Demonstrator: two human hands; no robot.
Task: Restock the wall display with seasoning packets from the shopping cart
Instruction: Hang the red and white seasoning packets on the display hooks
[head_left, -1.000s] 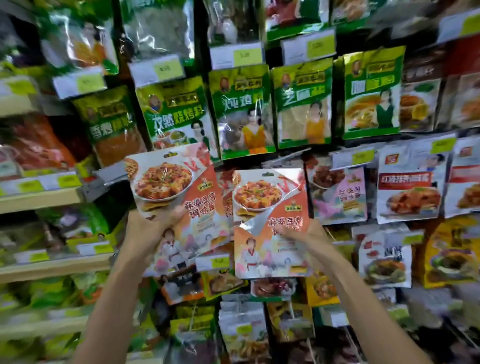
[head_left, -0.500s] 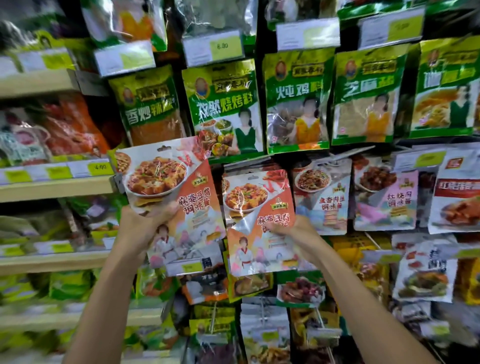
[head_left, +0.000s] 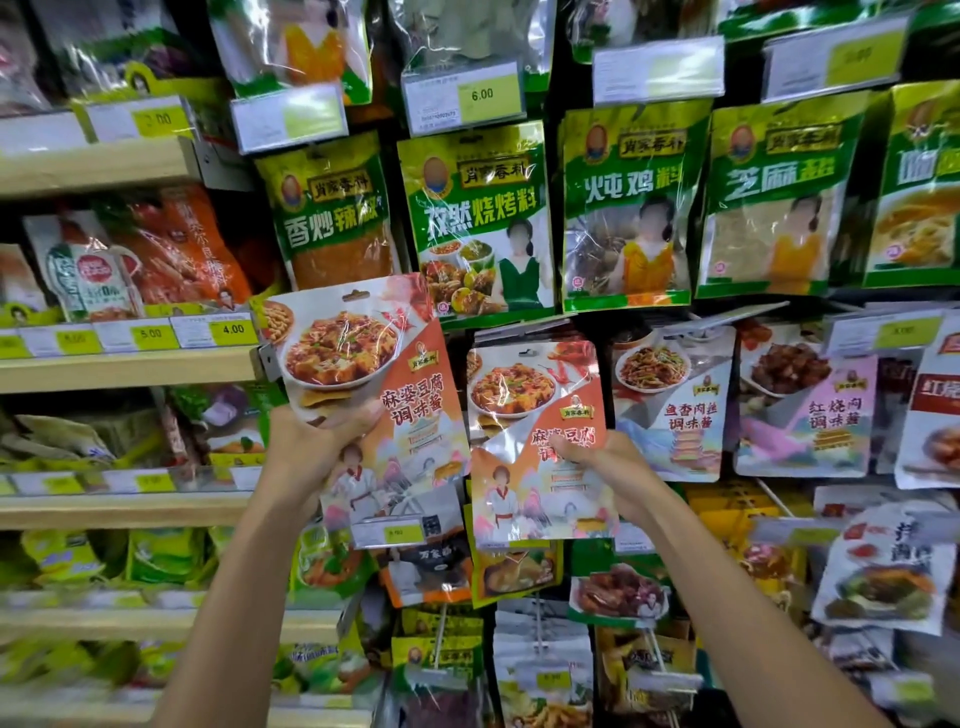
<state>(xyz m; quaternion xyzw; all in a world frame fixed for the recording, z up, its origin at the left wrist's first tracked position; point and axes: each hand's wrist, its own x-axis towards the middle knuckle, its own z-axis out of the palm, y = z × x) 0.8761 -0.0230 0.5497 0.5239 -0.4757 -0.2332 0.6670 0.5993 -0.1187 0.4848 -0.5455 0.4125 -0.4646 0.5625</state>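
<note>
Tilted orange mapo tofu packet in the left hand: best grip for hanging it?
I'd pinch the orange-and-white foil sauce packet mid-body from below-left, as the left hand does: it is thin and flat, and this keeps the hang slot at its top uncovered.

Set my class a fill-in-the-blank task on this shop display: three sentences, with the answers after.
The left hand grips the tilted packet, which lies to the ____ of the upright packet pinched by the right hand. The hanging bags in the row above are mainly ____. The shelf price tag beside the tilted packet reads ____.
Missing words: left; green; 4.00.
</note>
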